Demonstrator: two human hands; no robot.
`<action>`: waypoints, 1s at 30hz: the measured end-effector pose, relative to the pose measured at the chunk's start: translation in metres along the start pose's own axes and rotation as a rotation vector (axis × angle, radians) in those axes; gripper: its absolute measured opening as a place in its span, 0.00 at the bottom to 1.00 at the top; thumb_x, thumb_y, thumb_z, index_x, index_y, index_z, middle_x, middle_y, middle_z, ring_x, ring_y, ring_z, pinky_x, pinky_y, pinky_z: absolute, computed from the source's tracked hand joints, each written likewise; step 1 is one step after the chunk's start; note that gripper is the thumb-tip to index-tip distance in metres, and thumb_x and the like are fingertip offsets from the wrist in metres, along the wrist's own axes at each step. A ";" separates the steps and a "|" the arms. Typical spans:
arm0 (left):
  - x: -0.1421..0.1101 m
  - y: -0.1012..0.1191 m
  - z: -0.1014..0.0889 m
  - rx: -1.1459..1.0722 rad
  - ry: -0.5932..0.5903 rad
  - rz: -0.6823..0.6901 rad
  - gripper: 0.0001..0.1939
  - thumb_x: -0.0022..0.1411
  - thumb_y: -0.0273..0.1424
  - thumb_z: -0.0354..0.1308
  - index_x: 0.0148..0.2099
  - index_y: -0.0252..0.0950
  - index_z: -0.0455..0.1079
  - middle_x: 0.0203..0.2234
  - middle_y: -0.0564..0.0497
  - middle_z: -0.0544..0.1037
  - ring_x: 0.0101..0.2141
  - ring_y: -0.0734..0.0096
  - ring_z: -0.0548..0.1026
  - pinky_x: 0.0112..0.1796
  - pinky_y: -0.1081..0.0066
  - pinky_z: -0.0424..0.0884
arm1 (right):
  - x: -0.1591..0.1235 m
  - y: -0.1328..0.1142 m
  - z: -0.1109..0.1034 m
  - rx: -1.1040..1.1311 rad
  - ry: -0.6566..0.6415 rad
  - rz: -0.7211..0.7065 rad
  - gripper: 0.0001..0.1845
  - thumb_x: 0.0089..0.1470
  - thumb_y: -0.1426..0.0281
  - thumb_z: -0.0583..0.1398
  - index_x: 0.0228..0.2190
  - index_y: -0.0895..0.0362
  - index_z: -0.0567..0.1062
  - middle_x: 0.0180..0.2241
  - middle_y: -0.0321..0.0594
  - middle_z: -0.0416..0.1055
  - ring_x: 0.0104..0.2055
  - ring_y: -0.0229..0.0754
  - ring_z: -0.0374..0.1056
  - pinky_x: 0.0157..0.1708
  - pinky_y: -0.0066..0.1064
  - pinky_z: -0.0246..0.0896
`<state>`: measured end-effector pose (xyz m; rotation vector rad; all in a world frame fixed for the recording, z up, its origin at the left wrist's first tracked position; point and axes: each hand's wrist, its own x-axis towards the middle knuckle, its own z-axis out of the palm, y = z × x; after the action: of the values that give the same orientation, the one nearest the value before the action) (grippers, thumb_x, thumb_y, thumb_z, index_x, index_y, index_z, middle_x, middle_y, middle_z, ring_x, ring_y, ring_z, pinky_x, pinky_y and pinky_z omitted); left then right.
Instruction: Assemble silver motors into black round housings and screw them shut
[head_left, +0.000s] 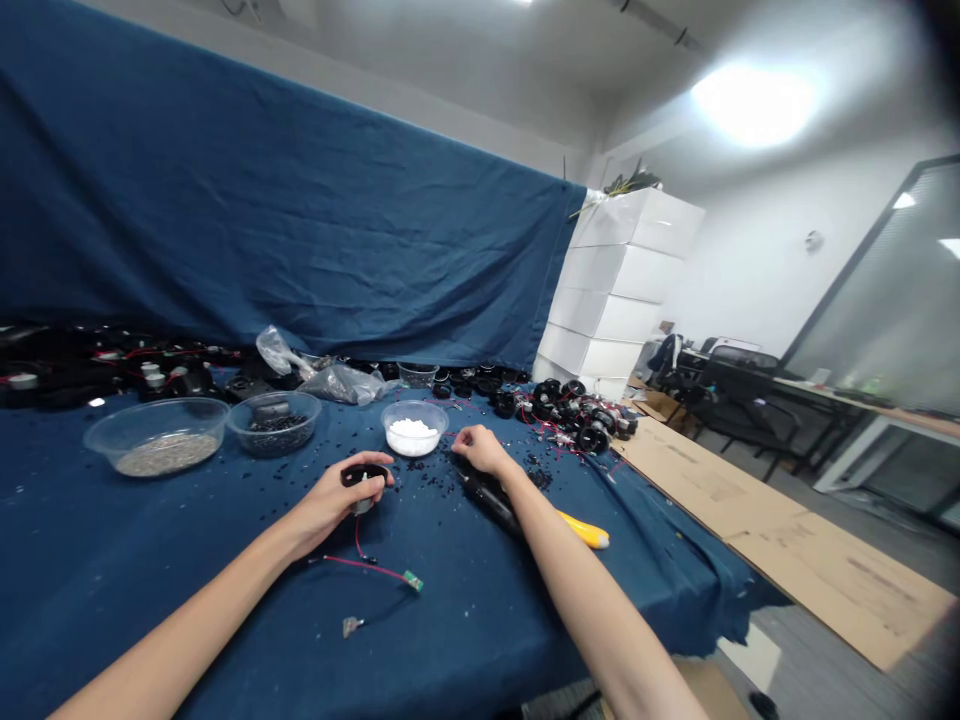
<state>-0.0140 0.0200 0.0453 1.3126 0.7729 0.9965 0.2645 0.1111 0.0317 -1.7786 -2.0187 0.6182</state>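
My left hand (341, 497) is closed around a black round part (364, 473) with a small grey motor-like cylinder below it. From it red wires (360, 540) run down to a small green circuit board (412, 580) on the cloth. A small metallic connector piece (351, 626) lies nearer to me. My right hand (481, 448) has its fingertips pinched together at the cloth, near small black pieces; whether anything is between them is too small to tell. Under my right wrist lies a black tool-like cylinder (491, 500), and a yellow handle (585, 530) shows beyond the forearm.
Clear bowls hold white pieces (412, 436), black pieces (277, 432) and small metallic bits (169, 455). Crumpled clear plastic (341, 383) lies behind. Wired black parts (577, 412) are heaped at right, before stacked white boxes (615, 285). Cardboard (780, 530) lies beyond the table's right edge.
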 end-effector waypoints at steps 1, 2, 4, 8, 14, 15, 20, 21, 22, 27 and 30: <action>-0.001 0.001 0.000 0.033 0.007 0.005 0.23 0.51 0.37 0.69 0.47 0.34 0.72 0.35 0.47 0.77 0.30 0.70 0.71 0.33 0.71 0.66 | -0.004 0.001 -0.007 0.020 -0.005 0.018 0.16 0.62 0.65 0.59 0.49 0.59 0.70 0.49 0.45 0.68 0.46 0.46 0.69 0.45 0.43 0.68; -0.001 0.001 0.000 0.065 0.010 0.012 0.23 0.51 0.37 0.69 0.47 0.34 0.72 0.35 0.47 0.77 0.31 0.70 0.71 0.33 0.71 0.66 | -0.009 0.003 -0.015 0.042 -0.017 0.038 0.16 0.62 0.64 0.58 0.49 0.59 0.70 0.48 0.44 0.69 0.46 0.45 0.69 0.44 0.42 0.68; 0.000 0.001 0.001 0.111 0.003 0.024 0.22 0.51 0.37 0.69 0.47 0.34 0.72 0.35 0.47 0.77 0.31 0.69 0.70 0.33 0.72 0.65 | -0.025 0.010 -0.031 0.084 -0.066 0.081 0.16 0.62 0.64 0.58 0.49 0.60 0.70 0.47 0.44 0.69 0.43 0.44 0.70 0.41 0.40 0.70; 0.004 -0.002 0.003 0.157 -0.022 0.025 0.22 0.52 0.37 0.68 0.48 0.33 0.72 0.35 0.47 0.77 0.30 0.69 0.70 0.34 0.71 0.65 | -0.069 0.029 -0.043 0.109 -0.192 0.161 0.14 0.62 0.65 0.58 0.46 0.60 0.71 0.43 0.43 0.71 0.39 0.41 0.71 0.37 0.36 0.71; 0.002 -0.004 0.003 0.216 -0.051 0.064 0.21 0.54 0.37 0.67 0.49 0.35 0.70 0.37 0.48 0.77 0.32 0.70 0.70 0.34 0.72 0.65 | -0.106 0.057 -0.042 0.014 -0.055 0.178 0.14 0.62 0.65 0.58 0.46 0.60 0.71 0.44 0.43 0.71 0.42 0.42 0.70 0.41 0.39 0.69; 0.001 -0.004 0.004 0.221 -0.053 0.068 0.21 0.54 0.37 0.67 0.49 0.35 0.70 0.37 0.48 0.77 0.33 0.70 0.70 0.34 0.72 0.65 | -0.105 0.059 -0.043 0.003 -0.014 0.167 0.14 0.62 0.65 0.58 0.46 0.60 0.71 0.45 0.43 0.70 0.43 0.43 0.70 0.42 0.40 0.69; 0.003 -0.006 0.003 0.259 -0.056 0.078 0.22 0.53 0.38 0.67 0.48 0.35 0.71 0.37 0.47 0.77 0.35 0.65 0.72 0.36 0.71 0.66 | -0.075 0.036 -0.032 0.029 0.050 0.065 0.14 0.62 0.64 0.58 0.45 0.60 0.72 0.45 0.43 0.71 0.43 0.43 0.70 0.42 0.40 0.69; 0.004 -0.007 0.002 0.271 -0.056 0.074 0.22 0.52 0.38 0.67 0.48 0.35 0.71 0.37 0.47 0.78 0.37 0.64 0.72 0.37 0.70 0.67 | -0.066 0.027 -0.025 0.044 0.035 0.039 0.14 0.62 0.64 0.58 0.45 0.60 0.72 0.44 0.43 0.71 0.42 0.43 0.70 0.42 0.40 0.69; 0.005 -0.009 0.001 0.284 -0.055 0.065 0.23 0.51 0.39 0.67 0.47 0.35 0.70 0.37 0.47 0.78 0.37 0.63 0.73 0.37 0.70 0.67 | -0.056 0.018 -0.018 0.059 0.018 0.018 0.14 0.62 0.64 0.58 0.46 0.60 0.72 0.44 0.43 0.71 0.42 0.43 0.70 0.41 0.39 0.69; 0.007 -0.012 -0.003 0.288 -0.041 0.047 0.25 0.50 0.41 0.67 0.48 0.36 0.69 0.38 0.47 0.77 0.36 0.65 0.74 0.38 0.69 0.69 | -0.018 -0.007 0.011 0.087 -0.025 -0.029 0.15 0.62 0.65 0.58 0.47 0.60 0.71 0.47 0.43 0.70 0.44 0.44 0.70 0.43 0.40 0.69; 0.005 -0.010 -0.003 0.308 -0.058 0.059 0.24 0.51 0.40 0.66 0.48 0.36 0.69 0.38 0.48 0.78 0.37 0.65 0.74 0.39 0.69 0.70 | -0.010 -0.004 0.019 0.074 -0.044 -0.029 0.16 0.61 0.65 0.59 0.47 0.60 0.71 0.47 0.43 0.69 0.45 0.46 0.69 0.43 0.41 0.69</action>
<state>-0.0127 0.0260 0.0358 1.6299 0.8722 0.9055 0.2518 0.0991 0.0185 -1.7047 -2.0193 0.7190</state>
